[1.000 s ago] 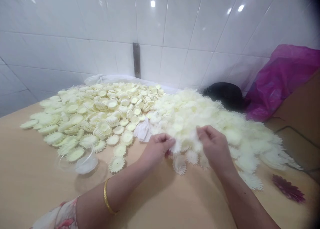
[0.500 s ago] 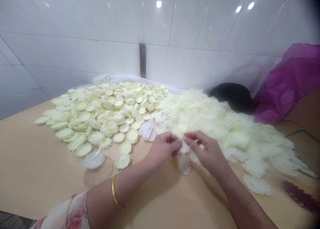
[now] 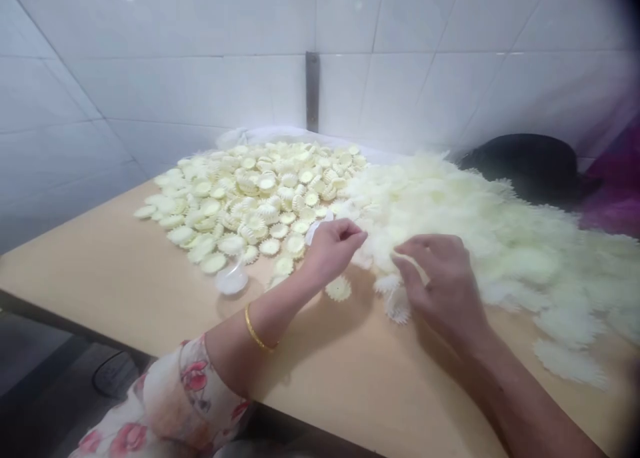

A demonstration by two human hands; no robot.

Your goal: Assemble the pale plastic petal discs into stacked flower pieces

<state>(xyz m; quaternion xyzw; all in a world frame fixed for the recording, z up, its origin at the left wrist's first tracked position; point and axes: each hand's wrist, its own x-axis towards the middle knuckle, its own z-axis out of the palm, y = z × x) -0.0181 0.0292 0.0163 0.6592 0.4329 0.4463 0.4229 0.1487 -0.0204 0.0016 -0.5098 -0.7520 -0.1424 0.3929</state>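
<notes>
My left hand [image 3: 337,243] is closed, thumb and fingertips pressed together in a pinch. What sits in that pinch, if anything, is too small to make out. To its right, my right hand [image 3: 437,281] has its thumb and index fingertip drawn close together beside the pile of thin pale sheets, and I cannot make out anything between them. Just below my left hand shows a pale yellow scalloped disc [image 3: 339,288] with a small dark centre. Near my right fingertips lies a whitish toothed-edge piece [image 3: 397,305].
A heap of pale yellow scalloped cups [image 3: 250,191] covers the table's [image 3: 165,298] back left. Thin, flower-edged sheets [image 3: 500,245] spread over the right. A clear round piece [image 3: 231,279] lies front left. A black rounded object [image 3: 525,161] stands by the tiled wall [image 3: 200,85].
My hands have moved apart. A scalloped disc now shows below my left hand where bare table was. The camera view has shifted, so the heaps sit further right in the picture.
</notes>
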